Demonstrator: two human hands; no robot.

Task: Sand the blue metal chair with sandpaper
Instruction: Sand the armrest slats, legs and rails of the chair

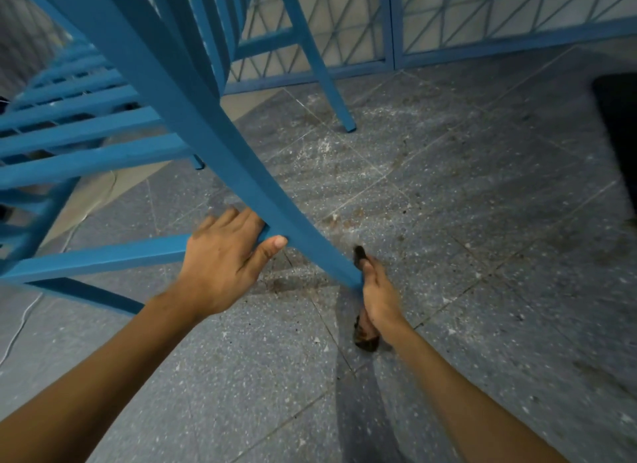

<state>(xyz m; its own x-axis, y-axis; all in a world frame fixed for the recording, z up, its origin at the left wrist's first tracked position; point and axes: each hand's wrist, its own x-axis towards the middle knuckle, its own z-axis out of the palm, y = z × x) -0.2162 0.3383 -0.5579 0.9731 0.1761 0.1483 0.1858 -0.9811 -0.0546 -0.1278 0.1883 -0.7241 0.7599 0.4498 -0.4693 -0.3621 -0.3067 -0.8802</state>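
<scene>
Head view: blue metal chair (193, 124) tipped over speckled floor (448, 221), one leg slanting toward camera. Left hand (224, 259) wrapped around that leg at crossbar joint. Right hand (377, 297) closed on dark sandpaper (365, 335), pressed against leg's lower end.

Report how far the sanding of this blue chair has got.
Done: pale dust on the floor tiles suggests some sanding has happened, though no bare metal shows. In hand: the left hand steadies the tilted chair at a joint, while the right hand wraps dark sandpaper around the end of one bar. Left: the slats and far legs still look evenly blue.
</scene>
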